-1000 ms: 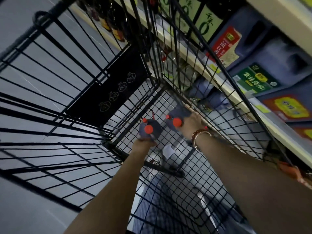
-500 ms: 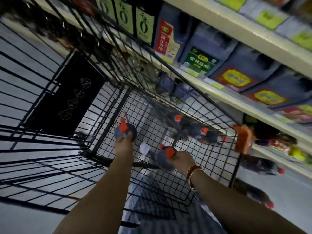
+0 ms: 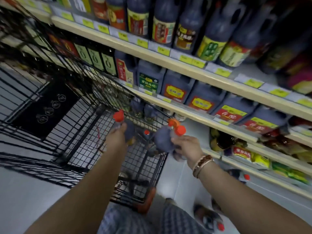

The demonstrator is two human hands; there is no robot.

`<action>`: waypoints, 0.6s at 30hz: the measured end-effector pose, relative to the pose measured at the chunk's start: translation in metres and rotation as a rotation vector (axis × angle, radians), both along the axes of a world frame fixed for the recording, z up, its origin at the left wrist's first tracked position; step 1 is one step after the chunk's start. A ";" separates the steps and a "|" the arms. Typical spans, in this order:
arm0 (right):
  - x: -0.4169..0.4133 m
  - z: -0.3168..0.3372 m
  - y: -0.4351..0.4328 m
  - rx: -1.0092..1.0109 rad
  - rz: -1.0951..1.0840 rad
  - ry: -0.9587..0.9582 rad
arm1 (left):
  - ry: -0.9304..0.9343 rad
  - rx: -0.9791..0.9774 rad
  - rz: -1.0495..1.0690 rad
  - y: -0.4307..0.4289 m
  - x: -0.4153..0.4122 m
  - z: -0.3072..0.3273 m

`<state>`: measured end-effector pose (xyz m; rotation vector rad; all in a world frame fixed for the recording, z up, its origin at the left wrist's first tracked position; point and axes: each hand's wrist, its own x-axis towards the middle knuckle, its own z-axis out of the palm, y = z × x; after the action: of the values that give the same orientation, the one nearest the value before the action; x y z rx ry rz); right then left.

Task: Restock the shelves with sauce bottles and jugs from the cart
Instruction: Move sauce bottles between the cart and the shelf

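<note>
Left hand (image 3: pixel 117 138) grips a bottle (image 3: pixel 129 130), right hand (image 3: pixel 186 147) grips a second bottle (image 3: pixel 164 140); both have risen above the cart (image 3: pixel 50 107); shelving looks next.

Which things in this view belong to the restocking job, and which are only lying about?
Job: left hand gripping a red-capped jug; right hand gripping a second red-capped jug; black wire cart; shelf of jugs.
Lying about: yellow packets on the lower shelf; price tags; bracelets on the right wrist.
</note>
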<state>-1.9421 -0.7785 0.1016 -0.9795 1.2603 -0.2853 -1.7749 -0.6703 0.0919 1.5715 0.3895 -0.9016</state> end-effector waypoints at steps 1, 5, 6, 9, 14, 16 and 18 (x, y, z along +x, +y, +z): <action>-0.016 0.013 -0.005 0.013 -0.036 -0.021 | -0.049 -0.051 0.012 -0.006 -0.012 0.008; -0.058 0.058 -0.025 0.042 -0.161 -0.210 | -0.139 -0.138 0.001 -0.038 -0.053 0.060; -0.066 0.069 -0.032 0.049 -0.191 -0.254 | -0.154 -0.166 -0.003 -0.046 -0.062 0.074; -0.097 0.098 -0.056 0.019 -0.282 -0.312 | -0.208 -0.274 -0.035 -0.068 -0.092 0.118; -0.136 0.124 -0.088 -0.042 -0.407 -0.375 | -0.183 -0.404 -0.141 -0.105 -0.134 0.164; -0.149 0.132 -0.099 -0.050 -0.421 -0.397 | -0.182 -0.441 -0.175 -0.121 -0.149 0.177; -0.161 0.142 -0.109 -0.071 -0.455 -0.410 | -0.177 -0.480 -0.232 -0.137 -0.160 0.183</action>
<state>-2.1029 -0.8879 0.2432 -0.6383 1.0840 -0.8467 -1.9353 -0.8077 0.2745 1.2494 -0.1347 -0.9391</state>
